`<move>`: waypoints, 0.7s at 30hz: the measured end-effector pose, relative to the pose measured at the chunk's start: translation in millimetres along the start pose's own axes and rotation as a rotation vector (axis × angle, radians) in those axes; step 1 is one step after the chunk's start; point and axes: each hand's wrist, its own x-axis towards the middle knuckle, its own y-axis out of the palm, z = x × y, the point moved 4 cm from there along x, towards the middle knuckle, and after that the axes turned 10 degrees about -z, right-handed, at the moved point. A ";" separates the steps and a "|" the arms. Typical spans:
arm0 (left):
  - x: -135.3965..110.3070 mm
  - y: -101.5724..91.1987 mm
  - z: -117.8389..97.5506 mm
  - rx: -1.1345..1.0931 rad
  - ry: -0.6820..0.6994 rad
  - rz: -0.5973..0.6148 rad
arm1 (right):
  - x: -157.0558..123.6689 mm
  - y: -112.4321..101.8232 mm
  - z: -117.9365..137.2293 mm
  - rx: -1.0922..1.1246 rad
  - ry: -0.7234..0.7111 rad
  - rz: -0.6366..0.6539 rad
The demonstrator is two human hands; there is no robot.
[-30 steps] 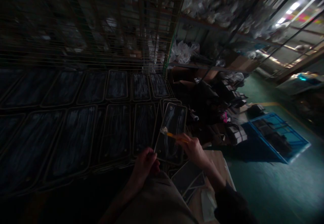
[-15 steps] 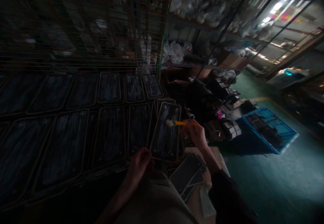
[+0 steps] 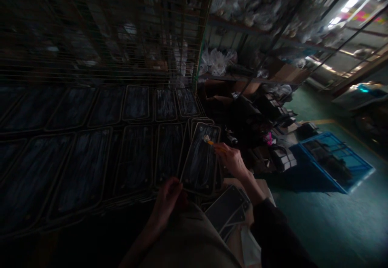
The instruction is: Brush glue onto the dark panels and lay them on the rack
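My left hand (image 3: 167, 198) grips the near corner of a dark rectangular panel with a pale rim (image 3: 198, 161), holding it tilted over the stack. My right hand (image 3: 232, 159) is closed on a small brush with an orange handle (image 3: 214, 143); its pale bristles touch the panel's far right corner. White streaks cover the panel's face. Under my forearm lies a loose pile of bare dark panels (image 3: 227, 209).
Rows of the same streaked panels (image 3: 91, 155) lie spread to the left. A wire rack (image 3: 136, 29) stands behind them. Shelves with plastic bags (image 3: 218, 62) and boxes are at the right. A blue crate (image 3: 333, 159) sits on the green floor.
The brush has moved from the panel's middle up to its far right corner. My left hand keeps the same hold on the panel.
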 end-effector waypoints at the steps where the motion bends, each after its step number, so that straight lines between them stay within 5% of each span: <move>1: -0.9 1.1 -1.1 -0.003 -0.006 0.006 | -10.0 -3.4 8.2 0.029 0.011 0.032; 9: -5.3 5.0 0.3 -0.017 -0.034 -0.022 | -65.5 -38.2 58.4 0.248 0.176 0.276; 15: -5.8 4.6 2.6 0.008 -0.013 -0.016 | -66.0 -46.8 41.7 0.265 0.287 0.037; 21: -7.2 5.7 2.0 -0.006 -0.010 -0.012 | -97.3 -36.4 53.7 0.240 0.242 0.202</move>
